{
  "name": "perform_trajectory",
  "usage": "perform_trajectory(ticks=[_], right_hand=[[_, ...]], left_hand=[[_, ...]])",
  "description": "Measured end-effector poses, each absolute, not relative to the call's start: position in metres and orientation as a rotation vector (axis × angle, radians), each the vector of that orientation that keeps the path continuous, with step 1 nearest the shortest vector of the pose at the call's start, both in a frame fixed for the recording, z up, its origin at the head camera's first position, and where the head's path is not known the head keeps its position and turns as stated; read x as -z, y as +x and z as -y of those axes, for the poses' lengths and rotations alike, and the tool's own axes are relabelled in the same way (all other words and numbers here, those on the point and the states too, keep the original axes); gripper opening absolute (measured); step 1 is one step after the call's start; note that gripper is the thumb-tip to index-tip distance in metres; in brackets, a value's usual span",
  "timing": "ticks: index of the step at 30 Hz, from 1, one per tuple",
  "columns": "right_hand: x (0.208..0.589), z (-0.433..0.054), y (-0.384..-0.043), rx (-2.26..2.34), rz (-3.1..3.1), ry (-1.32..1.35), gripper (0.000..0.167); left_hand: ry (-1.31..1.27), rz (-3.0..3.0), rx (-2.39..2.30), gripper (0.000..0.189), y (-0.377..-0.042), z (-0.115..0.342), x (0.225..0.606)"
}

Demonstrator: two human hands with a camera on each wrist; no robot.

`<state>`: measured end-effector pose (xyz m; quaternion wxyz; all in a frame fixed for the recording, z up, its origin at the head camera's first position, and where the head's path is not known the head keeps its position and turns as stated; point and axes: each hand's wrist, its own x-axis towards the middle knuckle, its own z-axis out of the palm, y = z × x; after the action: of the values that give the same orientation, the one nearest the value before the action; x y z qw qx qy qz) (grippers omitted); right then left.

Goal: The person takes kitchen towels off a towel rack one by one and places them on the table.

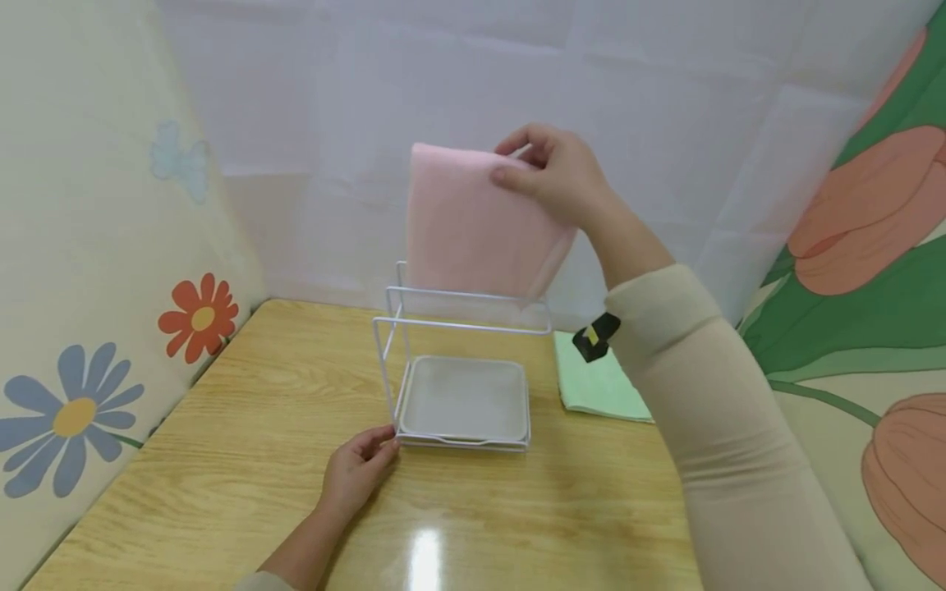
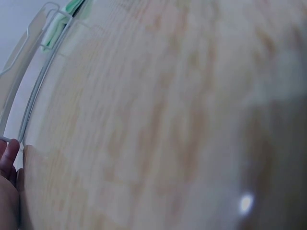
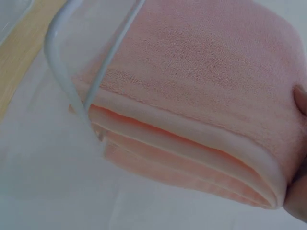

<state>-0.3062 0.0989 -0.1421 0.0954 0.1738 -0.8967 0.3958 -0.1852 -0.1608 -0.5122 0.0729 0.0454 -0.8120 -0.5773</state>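
Note:
A folded pink towel (image 1: 473,222) hangs from my right hand (image 1: 565,176), which pinches its top edge between thumb and fingers. Its lower edge overlaps the top rails of a white wire rack (image 1: 458,324) in the head view. Up close in the right wrist view, the towel (image 3: 201,62) shows fuzzy pile and layered folds, one end beside the rack's bent wire (image 3: 62,72). My left hand (image 1: 358,472) holds the rack's front left base corner. In the left wrist view, its fingertips (image 2: 10,155) are at that corner. A pale grey tray (image 1: 466,398) sits in the rack's base.
A folded mint-green towel (image 1: 599,382) lies on the wooden table (image 1: 281,394) to the right of the rack, partly hidden by my right sleeve. White cloth (image 1: 355,98) hangs behind the table. Flower-patterned panels (image 1: 96,246) stand at both sides.

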Motion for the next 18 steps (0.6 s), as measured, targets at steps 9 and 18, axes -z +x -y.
perform_trajectory(ticks=[9, 18], right_hand=[[0.125, -0.11, -0.297, -1.149, 2.633, 0.487, 0.034], [0.108, -0.126, -0.285, -1.17, 2.58, 0.466, 0.034]], left_hand=[[0.15, 2.445, 1.75, 0.031, -0.185, 0.161, 0.511], [0.159, 2.46, 1.735, 0.031, -0.185, 0.16, 0.509]])
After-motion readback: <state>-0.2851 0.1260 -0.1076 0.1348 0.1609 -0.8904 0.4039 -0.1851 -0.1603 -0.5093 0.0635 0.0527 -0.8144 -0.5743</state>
